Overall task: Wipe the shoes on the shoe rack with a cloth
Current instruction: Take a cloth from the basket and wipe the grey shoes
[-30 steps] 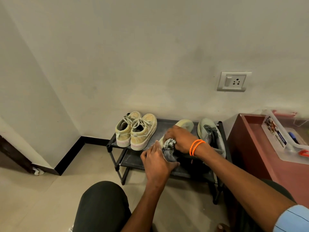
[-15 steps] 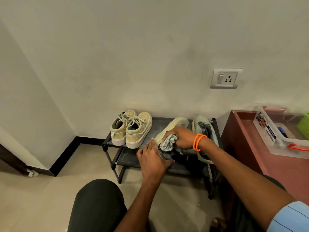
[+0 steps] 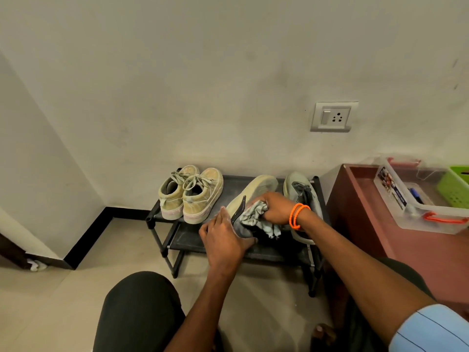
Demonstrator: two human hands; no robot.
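Shoe-cleaning under way at a low black shoe rack [image 3: 162, 214] set against a plastered wall: a seated person tilts a grey sneaker [image 3: 250, 196] on its side over the top shelf, pale sole turned up and to the left, apparently so the cloth can reach its flank. The left hand [image 3: 224, 243] grips the shoe's heel end, fingers curled around it to steady it, wrist bent upward from a forearm rising between the knees. The right hand [image 3: 276, 208], banded by two orange bracelets [image 3: 298, 215], bunches a checked cloth [image 3: 258, 219] in curled fingers and presses it against the shoe's upper, the arm reaching in diagonally from the lower right. Its partner, a second grey sneaker [image 3: 302, 196], stands just beside on the right of the shelf, while a pair of tan lace-up sneakers [image 3: 191, 193] waits upright at the left end, apart from the work. A reddish cabinet [image 3: 368, 224] beside the rack carries a clear plastic bin [image 3: 416, 199] and a green basket [image 3: 455, 189]. Judging by the grip, the wiping is mid-course.
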